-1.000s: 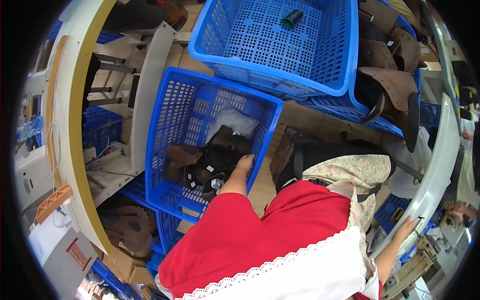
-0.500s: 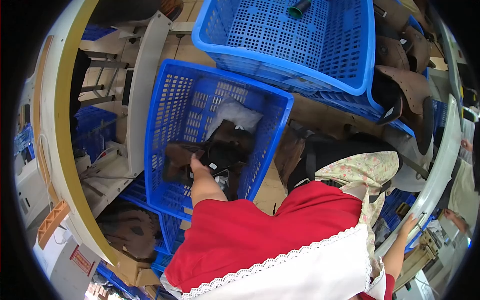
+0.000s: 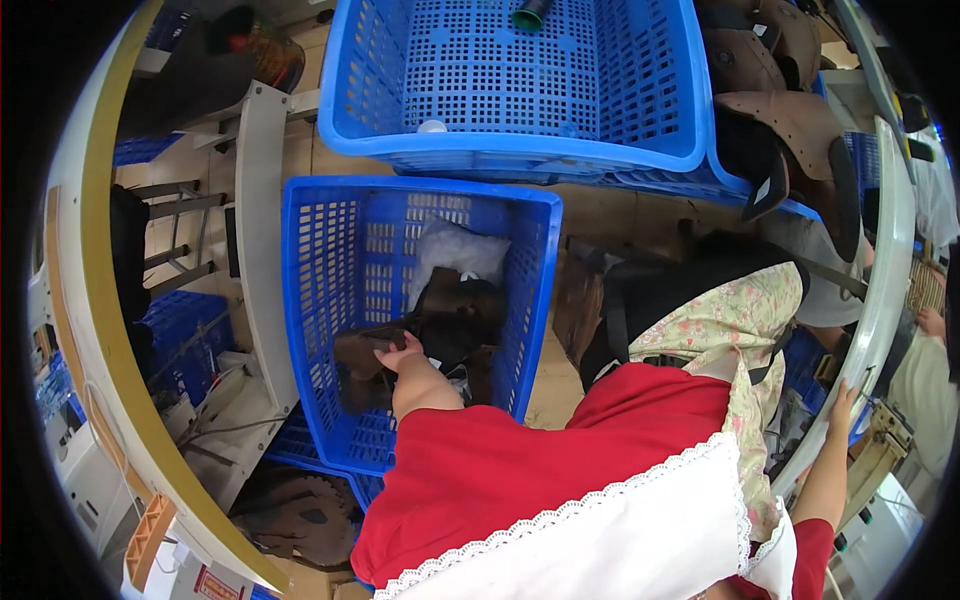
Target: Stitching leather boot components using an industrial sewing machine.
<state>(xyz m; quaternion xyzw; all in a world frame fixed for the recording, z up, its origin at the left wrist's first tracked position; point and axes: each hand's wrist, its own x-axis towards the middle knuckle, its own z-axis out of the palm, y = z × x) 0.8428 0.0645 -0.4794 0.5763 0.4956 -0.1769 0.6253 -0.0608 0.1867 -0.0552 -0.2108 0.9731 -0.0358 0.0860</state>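
Observation:
My left hand [image 3: 402, 354] reaches down into a deep blue plastic basket [image 3: 297, 330] and has its fingers at the edge of a brown leather-like piece [image 3: 364, 352], seemingly gripping it. Around that piece lie more dark brown and black pieces [image 3: 462, 300], some with small white labels, and a clear plastic bag [image 3: 458, 250]. The undersides of these pieces are hidden. Out to the right, my right hand [image 3: 842, 402] rests on the edge of a white table [image 3: 868, 320], its fingers stretched out along it.
Beyond the basket stands a larger light-blue crate [image 3: 520, 150] holding a green-rimmed dark cone [image 3: 530, 14]. Brown leather-like shaped pieces [image 3: 800, 120] pile up at the far right. A yellow-edged table [image 3: 90, 300] curves along the left. A co-worker's hand [image 3: 930, 322] shows at the right rim.
The view has shifted, so the crate and basket appear further left. My left hand stays at the brown piece, its fingers now showing more. My right hand remains at the table edge.

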